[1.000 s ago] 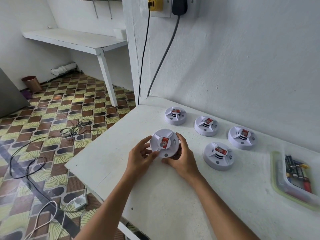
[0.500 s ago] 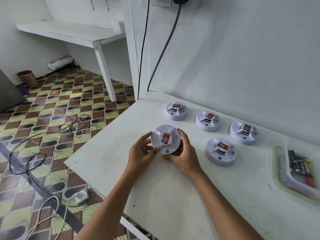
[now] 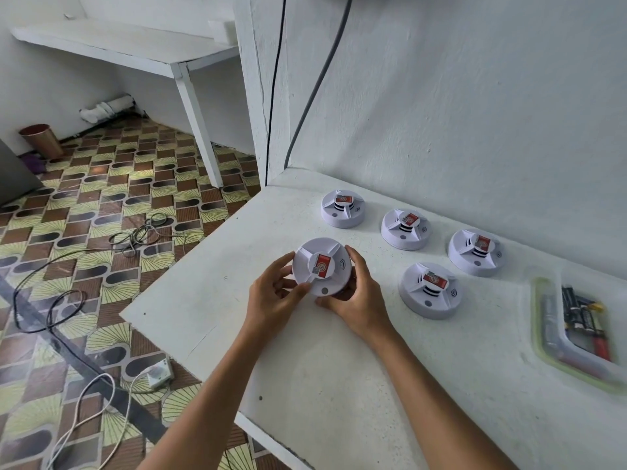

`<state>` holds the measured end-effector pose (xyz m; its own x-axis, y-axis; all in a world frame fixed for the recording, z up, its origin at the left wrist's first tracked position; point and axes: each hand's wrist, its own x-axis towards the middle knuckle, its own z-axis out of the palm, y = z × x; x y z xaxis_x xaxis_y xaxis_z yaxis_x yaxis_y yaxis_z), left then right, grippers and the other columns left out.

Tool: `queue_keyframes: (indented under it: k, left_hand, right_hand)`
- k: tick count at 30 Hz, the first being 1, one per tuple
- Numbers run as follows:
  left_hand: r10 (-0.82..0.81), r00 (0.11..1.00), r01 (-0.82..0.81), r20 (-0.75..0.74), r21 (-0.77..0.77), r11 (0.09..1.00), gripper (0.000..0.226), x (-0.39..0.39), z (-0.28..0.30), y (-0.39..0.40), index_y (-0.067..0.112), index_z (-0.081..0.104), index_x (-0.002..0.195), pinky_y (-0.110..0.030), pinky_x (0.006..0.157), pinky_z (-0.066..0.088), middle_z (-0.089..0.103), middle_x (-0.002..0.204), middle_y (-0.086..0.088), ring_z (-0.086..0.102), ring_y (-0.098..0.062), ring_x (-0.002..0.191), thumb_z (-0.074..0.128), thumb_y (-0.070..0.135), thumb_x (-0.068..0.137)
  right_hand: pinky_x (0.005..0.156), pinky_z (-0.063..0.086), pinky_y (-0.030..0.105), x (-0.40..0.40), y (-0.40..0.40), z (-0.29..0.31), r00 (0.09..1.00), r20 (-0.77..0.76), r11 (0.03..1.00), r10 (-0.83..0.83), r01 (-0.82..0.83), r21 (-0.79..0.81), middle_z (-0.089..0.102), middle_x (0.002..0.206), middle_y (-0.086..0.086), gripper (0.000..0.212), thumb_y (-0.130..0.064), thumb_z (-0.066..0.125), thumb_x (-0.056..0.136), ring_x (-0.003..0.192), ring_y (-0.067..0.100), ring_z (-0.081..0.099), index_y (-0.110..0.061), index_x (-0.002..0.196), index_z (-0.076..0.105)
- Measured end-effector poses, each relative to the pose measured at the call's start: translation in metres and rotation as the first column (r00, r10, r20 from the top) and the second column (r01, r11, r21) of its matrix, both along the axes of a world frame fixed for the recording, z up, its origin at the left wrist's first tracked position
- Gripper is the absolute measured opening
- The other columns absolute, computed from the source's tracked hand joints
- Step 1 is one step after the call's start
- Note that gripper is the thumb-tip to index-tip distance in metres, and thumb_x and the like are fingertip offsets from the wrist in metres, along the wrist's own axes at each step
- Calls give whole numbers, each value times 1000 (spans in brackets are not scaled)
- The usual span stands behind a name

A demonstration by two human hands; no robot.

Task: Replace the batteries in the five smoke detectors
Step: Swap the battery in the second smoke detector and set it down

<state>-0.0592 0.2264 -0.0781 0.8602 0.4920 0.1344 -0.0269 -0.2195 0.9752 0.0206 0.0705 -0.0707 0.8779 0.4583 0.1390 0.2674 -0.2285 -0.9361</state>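
Five smoke detectors are counted: one held detector and four set on the white table, namely a far-left detector, a second detector, a third detector and a near detector. Two hands are counted, the left hand and the right hand. One clear container of batteries is noted; the battery count cannot be told. Two wall cables are seen.
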Motion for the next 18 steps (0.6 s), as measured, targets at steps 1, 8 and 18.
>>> queue_keyframes:
  k: [1,8,18]
  left_hand:
    - [-2,1000,2,4,4,1000,63,-1,1,1,23,55,133,-34,71,58,71,109,-2,68,-17,77,76,32,74]
    - [11,1000,-11,-3,32,999,59,1,5,-1,26,59,128,-33,68,58,72,105,-3,69,-19,75,77,33,72]
    - [159,985,-161,-68,-23,987,36,3,12,-10,23,67,114,-48,63,55,72,84,-16,64,-31,65,58,26,79]
  right_hand:
    - [88,47,11,-1,1,0,1000,3,1000,-3,3,3,59,126,-12,93,-16,89,63,114,-1,57,-23,141,39]
    - [93,53,37,0,2,-5,998,67,1000,5,-4,-21,47,122,-10,96,-20,89,62,118,13,54,-21,143,37]
    - [91,49,30,-3,-1,-2,978,199,993,61,-39,-110,46,126,7,85,-29,82,62,116,17,47,-8,133,42]
